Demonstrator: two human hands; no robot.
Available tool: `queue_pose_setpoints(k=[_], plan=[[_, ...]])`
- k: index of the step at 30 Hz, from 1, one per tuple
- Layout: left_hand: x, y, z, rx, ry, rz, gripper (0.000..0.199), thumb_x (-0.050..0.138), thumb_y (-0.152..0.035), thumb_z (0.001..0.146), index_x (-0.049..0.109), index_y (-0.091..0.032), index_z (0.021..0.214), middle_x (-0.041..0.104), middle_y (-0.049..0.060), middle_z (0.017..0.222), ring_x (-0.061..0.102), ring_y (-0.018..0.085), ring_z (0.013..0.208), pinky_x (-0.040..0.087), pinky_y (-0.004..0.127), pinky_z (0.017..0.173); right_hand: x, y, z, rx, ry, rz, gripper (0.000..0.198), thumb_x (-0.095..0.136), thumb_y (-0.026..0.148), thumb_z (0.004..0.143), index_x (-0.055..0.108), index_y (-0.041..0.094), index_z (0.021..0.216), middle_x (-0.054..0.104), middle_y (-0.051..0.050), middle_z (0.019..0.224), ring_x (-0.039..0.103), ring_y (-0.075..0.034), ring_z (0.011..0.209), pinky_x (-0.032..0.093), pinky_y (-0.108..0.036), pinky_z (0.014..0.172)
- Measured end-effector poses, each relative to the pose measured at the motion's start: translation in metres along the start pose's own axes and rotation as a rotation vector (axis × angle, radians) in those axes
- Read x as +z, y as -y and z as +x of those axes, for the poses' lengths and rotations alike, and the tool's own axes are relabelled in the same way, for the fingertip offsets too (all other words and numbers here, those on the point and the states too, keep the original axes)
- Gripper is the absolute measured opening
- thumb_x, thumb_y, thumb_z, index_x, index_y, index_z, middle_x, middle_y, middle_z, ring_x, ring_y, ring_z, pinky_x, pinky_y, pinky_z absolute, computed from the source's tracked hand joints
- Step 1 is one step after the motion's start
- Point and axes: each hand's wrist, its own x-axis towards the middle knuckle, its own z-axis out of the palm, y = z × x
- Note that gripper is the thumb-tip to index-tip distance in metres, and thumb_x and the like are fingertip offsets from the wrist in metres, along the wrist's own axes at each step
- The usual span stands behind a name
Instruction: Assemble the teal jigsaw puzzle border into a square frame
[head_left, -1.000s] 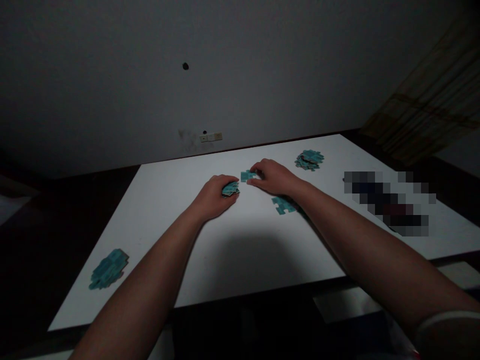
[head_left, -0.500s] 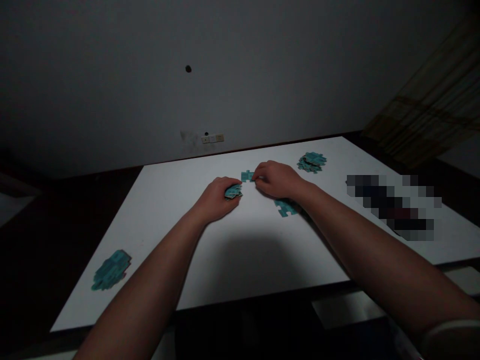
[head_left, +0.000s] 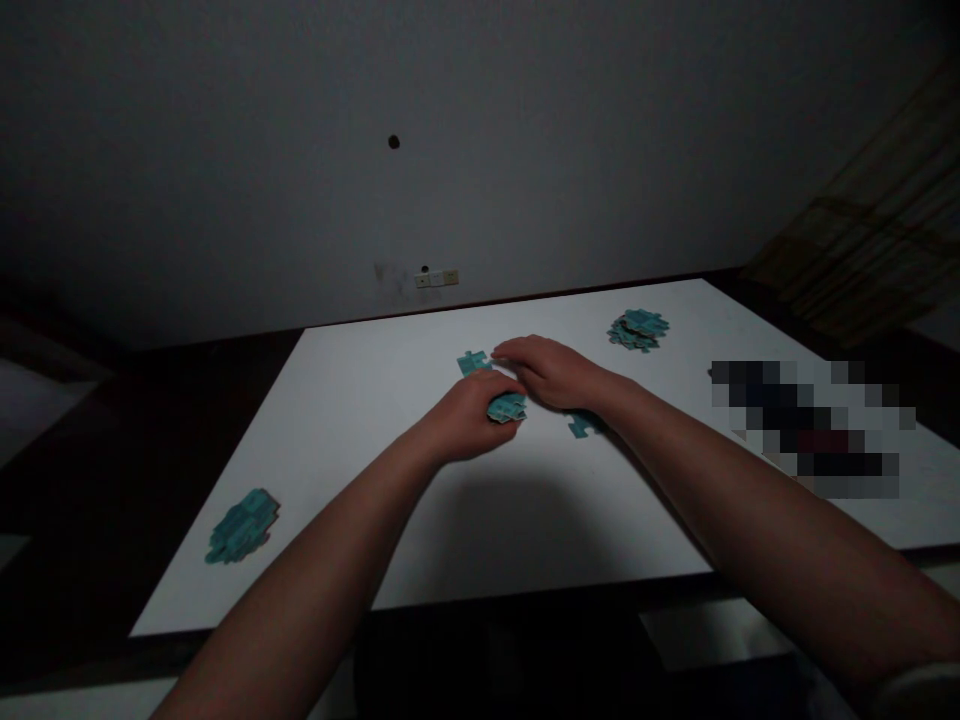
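Currently, the work appears to be at an early stage. The fingers of the left hand (head_left: 472,420) are curled around a stack (head_left: 507,407) of puzzle pieces. The fingers of the right hand (head_left: 555,370) extend loosely, palm down; whether they pinch a piece cannot be told. Laid flat on the desk (head_left: 337,400): a far section (head_left: 474,362), just left of the right fingertips and partly covered by the left hand; a near section (head_left: 582,426), behind the right fingers, partly under the wrist. Apparently remaining: the stack, a near pile (head_left: 244,525) well left of the left fingers, and a far pile (head_left: 637,328) beyond and right of the right fingers.
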Motion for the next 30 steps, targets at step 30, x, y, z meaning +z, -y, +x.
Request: queue_pose_setpoints(k=[30], plan=[[-0.032,0.035,-0.018,-0.416,-0.161,0.314,0.027,0.071,-0.03,0.12,0.09,-0.024,0.138,0.093,0.017,0.158,0.087,0.039,0.146,0.069,0.059,0.133,-0.014,0.017,-0.011,-0.021,0.167,0.087,0.039,0.098,0.037,0.103,0.09,0.024,0.138,0.094,-0.016,0.135,0.088,-0.036,0.112,0.066,-0.043,0.1]])
